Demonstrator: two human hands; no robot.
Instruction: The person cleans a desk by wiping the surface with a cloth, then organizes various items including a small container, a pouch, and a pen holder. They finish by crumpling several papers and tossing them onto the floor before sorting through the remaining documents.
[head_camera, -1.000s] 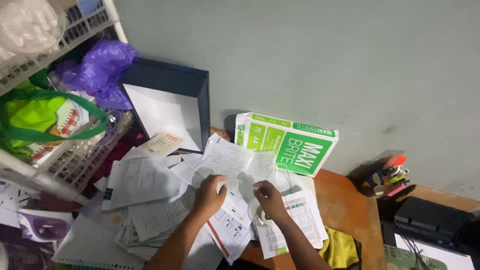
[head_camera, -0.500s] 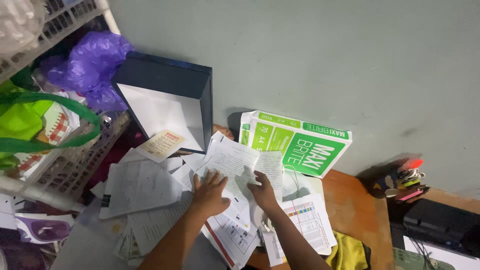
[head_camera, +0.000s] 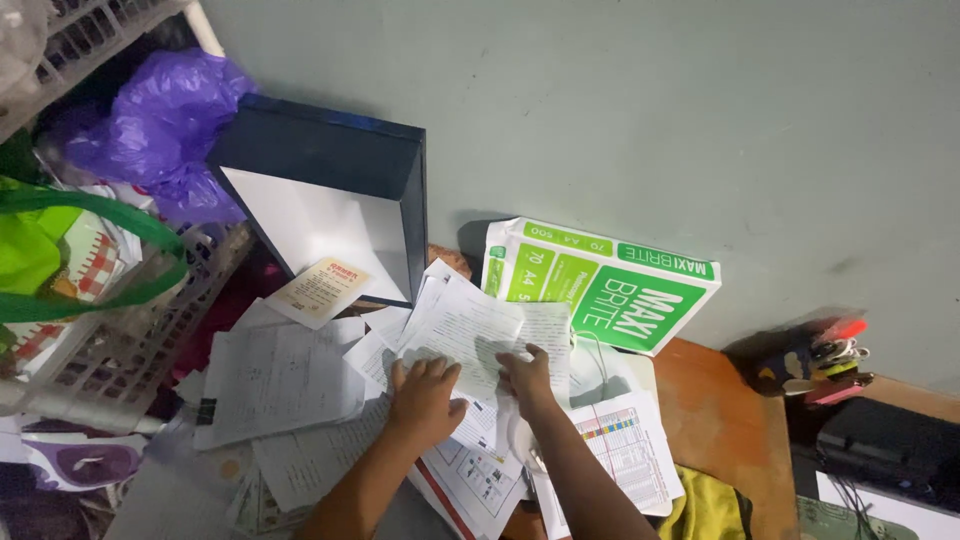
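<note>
— What are the hands on, from where you stand?

— Only the head view to go by. Both rest on a printed sheet (head_camera: 470, 335) on top of a loose heap of papers (head_camera: 285, 385). The left hand (head_camera: 425, 395) lies flat on the sheet's near left part, fingers (head_camera: 420, 368) spread and pressing down, not closed round anything. The right hand (head_camera: 527, 378) sits just beside it on the right, fingers (head_camera: 517, 358) bent onto the sheet's right edge; whether they pinch the paper or only press it, I cannot tell.

— Which way does the sheet lie from them?

— It runs away from the fingertips toward the far wall, long axis tilted from near left to far right. Most of it lies beyond the fingers, its far corner near the green paper ream (head_camera: 600, 285) that leans on the wall. The two hands are about equally close; the left covers more of it.

— And around them?

— Far left, a dark open box (head_camera: 400, 200) stands tilted against the wall, a small yellowish card (head_camera: 320, 290) propped at its foot. Further left, a purple plastic bag (head_camera: 150, 125) and a white basket (head_camera: 130, 340). Near right, a sheet with a coloured chart (head_camera: 625, 450) lies on the wooden surface (head_camera: 720, 420), and a yellow cloth (head_camera: 705, 505) touches its near edge.
</note>
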